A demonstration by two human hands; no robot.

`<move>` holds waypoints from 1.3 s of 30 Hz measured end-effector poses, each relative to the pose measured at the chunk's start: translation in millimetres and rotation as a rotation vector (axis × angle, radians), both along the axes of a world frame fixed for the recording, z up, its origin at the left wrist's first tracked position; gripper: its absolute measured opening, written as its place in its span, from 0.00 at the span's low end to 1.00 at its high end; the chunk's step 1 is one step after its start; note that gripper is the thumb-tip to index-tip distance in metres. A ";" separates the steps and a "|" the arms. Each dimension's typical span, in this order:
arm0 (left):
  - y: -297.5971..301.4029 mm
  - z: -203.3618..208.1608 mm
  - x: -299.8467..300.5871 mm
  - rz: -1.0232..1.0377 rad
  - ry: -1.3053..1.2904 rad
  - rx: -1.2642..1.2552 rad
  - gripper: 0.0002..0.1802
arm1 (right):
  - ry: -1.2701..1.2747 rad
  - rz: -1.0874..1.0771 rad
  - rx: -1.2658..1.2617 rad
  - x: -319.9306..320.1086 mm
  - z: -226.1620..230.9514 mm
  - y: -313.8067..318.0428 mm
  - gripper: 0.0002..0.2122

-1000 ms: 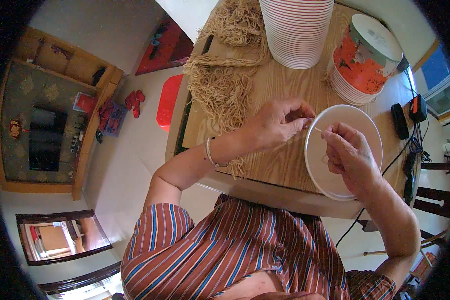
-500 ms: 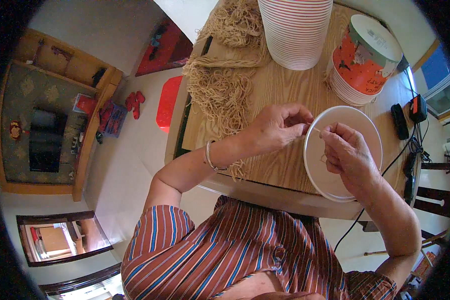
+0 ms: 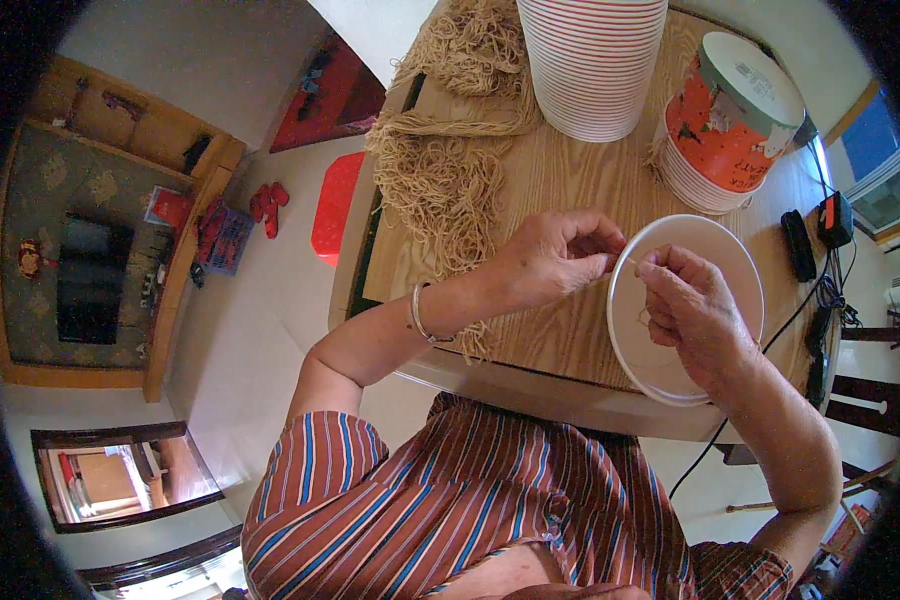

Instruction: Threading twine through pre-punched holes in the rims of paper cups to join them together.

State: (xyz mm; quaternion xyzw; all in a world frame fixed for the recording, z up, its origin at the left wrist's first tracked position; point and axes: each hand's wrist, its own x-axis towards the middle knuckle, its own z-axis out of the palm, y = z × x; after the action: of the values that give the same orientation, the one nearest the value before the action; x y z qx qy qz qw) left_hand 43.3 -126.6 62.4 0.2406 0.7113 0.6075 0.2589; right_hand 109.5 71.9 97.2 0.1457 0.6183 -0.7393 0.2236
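Note:
A thin tan string (image 3: pixel 630 260) runs between my two hands at the rim of a white paper tub (image 3: pixel 710 375). My left hand (image 3: pixel 560 258), with a bangle at its wrist, pinches one end just left of the rim. Over the tub's mouth, my right hand (image 3: pixel 692 305) pinches the other part, and a loose bit of string hangs below its fingers inside. To the left, a tangled heap of tan string (image 3: pixel 445 200) lies on the wooden table (image 3: pixel 560 345), some of it trailing under my left forearm.
A tall stack of white tubs (image 3: pixel 595 70) stands at the back. Right of it sits an upside-down stack of orange and green printed tubs (image 3: pixel 722 130). Black cables and an adapter (image 3: pixel 836 218) lie along the right edge. A red stool (image 3: pixel 338 208) stands beyond the left edge.
Hardly anything differs. My right hand has shifted very slightly left, while my left hand keeps its pinch beside the rim.

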 end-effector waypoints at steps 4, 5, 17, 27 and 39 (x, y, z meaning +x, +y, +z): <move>0.7 0.9 0.1 0.012 0.014 0.002 0.10 | 0.005 0.007 -0.011 -1.0 -2.5 1.1 0.07; 1.5 1.2 0.5 0.028 0.069 -0.022 0.10 | 0.003 0.006 -0.015 -0.7 -2.1 0.8 0.08; 4.1 0.9 2.7 0.076 0.416 -0.145 0.06 | 0.017 0.042 -0.007 -3.6 -1.3 -0.8 0.09; 3.7 -10.6 3.0 0.213 0.172 -0.095 0.05 | 0.057 0.097 0.071 -5.0 -1.4 -3.6 0.09; 8.1 30.1 -10.0 -0.063 0.589 0.197 0.05 | 0.161 0.154 0.243 1.3 3.9 -12.7 0.05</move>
State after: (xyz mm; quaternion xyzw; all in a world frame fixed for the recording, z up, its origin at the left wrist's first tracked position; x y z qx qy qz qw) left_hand 33.2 -118.6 92.6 0.4519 0.6857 0.5694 0.0359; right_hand 110.7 59.2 101.1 0.0640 0.7283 -0.6492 0.2101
